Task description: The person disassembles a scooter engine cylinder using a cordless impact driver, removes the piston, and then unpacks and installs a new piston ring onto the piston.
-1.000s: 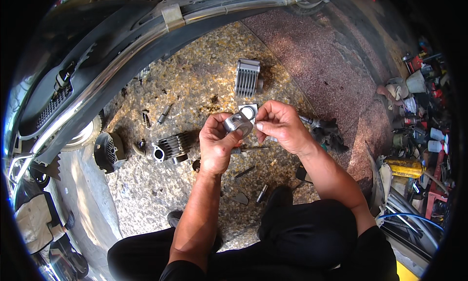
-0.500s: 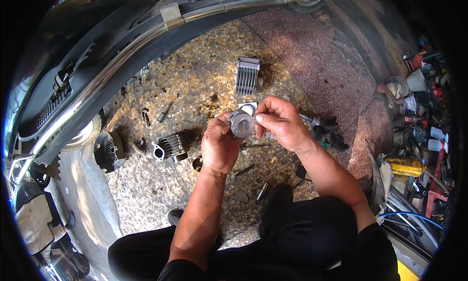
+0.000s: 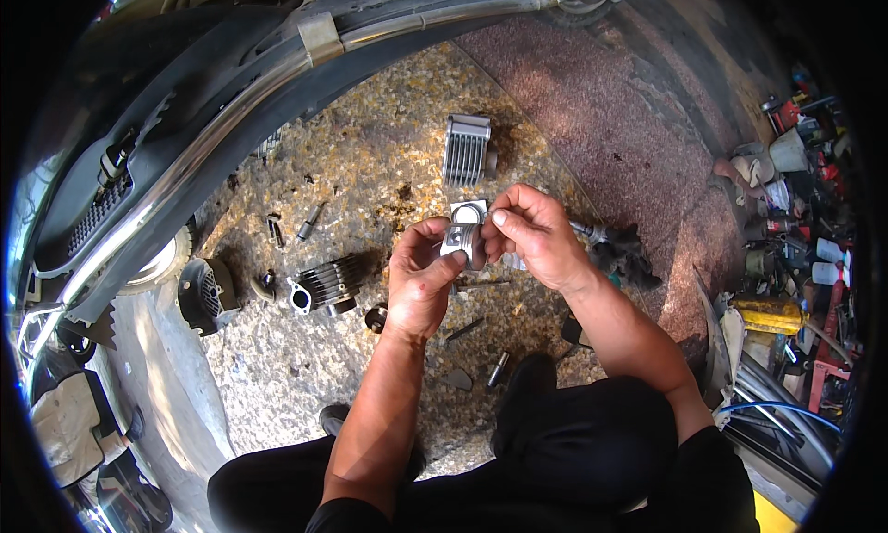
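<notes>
A silver engine piston (image 3: 460,244) is gripped between the thumb and fingers of my left hand (image 3: 416,288), its side with the pin hole turned upward. My right hand (image 3: 541,241) is closed in a pinch just beside the piston's right edge; what its fingertips hold, if anything, is too small to make out. Beyond the piston lies a small white packet (image 3: 469,206) with a round ring shape on it. Farther off stands a clean finned cylinder (image 3: 467,151). Left of my left hand lies a darker finned cylinder (image 3: 329,285).
On the stone floor lie a black fan cover (image 3: 205,295), a metal pin (image 3: 498,369), a thin dark rod (image 3: 464,328) and a bolt-like part (image 3: 312,221). Dark gloves or rags (image 3: 629,255) lie right of my right hand. Vehicle bodywork (image 3: 213,154) curves overhead left; tools and a yellow container (image 3: 770,315) crowd the right.
My left hand has tipped the piston from its flat round face to its side. My right hand stays pinched beside it, barely shifted.
</notes>
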`<state>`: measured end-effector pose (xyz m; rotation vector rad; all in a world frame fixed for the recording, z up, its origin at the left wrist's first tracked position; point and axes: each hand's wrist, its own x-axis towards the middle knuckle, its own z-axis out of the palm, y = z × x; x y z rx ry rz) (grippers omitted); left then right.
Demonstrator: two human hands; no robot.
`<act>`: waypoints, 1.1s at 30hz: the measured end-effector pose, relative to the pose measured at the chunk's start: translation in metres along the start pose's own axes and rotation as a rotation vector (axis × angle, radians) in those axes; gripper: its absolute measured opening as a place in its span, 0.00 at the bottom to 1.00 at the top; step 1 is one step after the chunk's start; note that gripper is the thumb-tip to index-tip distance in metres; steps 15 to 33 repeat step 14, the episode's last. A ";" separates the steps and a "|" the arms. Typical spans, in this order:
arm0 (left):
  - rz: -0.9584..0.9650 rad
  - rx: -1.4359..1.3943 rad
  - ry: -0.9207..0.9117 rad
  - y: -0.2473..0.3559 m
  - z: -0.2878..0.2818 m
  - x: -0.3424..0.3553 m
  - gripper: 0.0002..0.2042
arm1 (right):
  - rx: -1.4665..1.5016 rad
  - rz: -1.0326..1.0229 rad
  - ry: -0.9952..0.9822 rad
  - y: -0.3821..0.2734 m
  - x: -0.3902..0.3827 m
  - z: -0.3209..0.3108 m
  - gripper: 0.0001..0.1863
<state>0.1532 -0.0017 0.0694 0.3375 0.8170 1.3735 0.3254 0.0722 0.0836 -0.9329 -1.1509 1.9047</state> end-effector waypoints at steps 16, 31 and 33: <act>-0.016 0.105 0.016 0.000 -0.002 0.002 0.31 | -0.043 0.005 -0.035 -0.004 -0.003 0.001 0.02; -0.016 0.105 0.016 0.000 -0.002 0.002 0.31 | -0.043 0.005 -0.035 -0.004 -0.003 0.001 0.02; -0.016 0.105 0.016 0.000 -0.002 0.002 0.31 | -0.043 0.005 -0.035 -0.004 -0.003 0.001 0.02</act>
